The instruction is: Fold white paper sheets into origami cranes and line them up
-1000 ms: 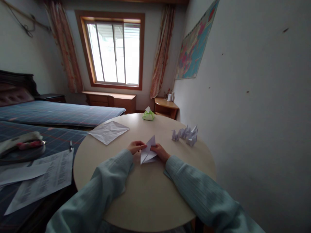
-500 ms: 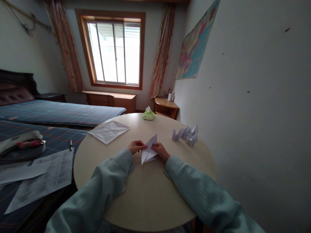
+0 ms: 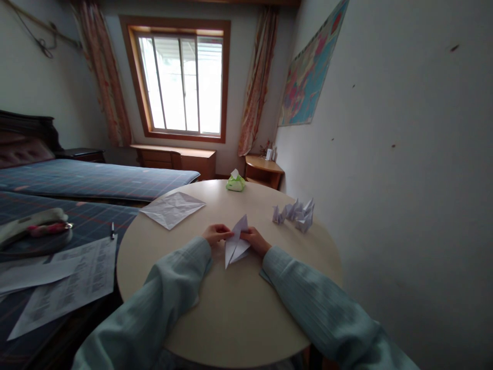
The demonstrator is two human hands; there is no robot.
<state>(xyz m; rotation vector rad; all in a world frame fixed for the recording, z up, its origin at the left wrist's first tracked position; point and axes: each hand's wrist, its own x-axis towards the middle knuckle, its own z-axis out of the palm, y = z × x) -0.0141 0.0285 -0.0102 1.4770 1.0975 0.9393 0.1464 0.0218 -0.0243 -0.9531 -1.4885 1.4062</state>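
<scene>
A partly folded white paper (image 3: 236, 241) with pointed ends sits over the middle of the round beige table (image 3: 231, 313). My left hand (image 3: 216, 234) pinches its left side with closed fingers. On the other side, my right hand (image 3: 254, 240) grips the paper, fingers curled. Both arms wear pale green sleeves.
A creased open sheet (image 3: 172, 208) lies at the table's left rear. Several folded paper figures (image 3: 296, 213) stand at the right by the wall. A green tissue pack (image 3: 235, 182) sits at the far edge. Beds with printed papers (image 3: 65, 285) and a pen (image 3: 112, 230) lie to the left.
The folded paper has turned slightly between my hands, its lower point now reaching further down toward me. Both hands stay in nearly the same place.
</scene>
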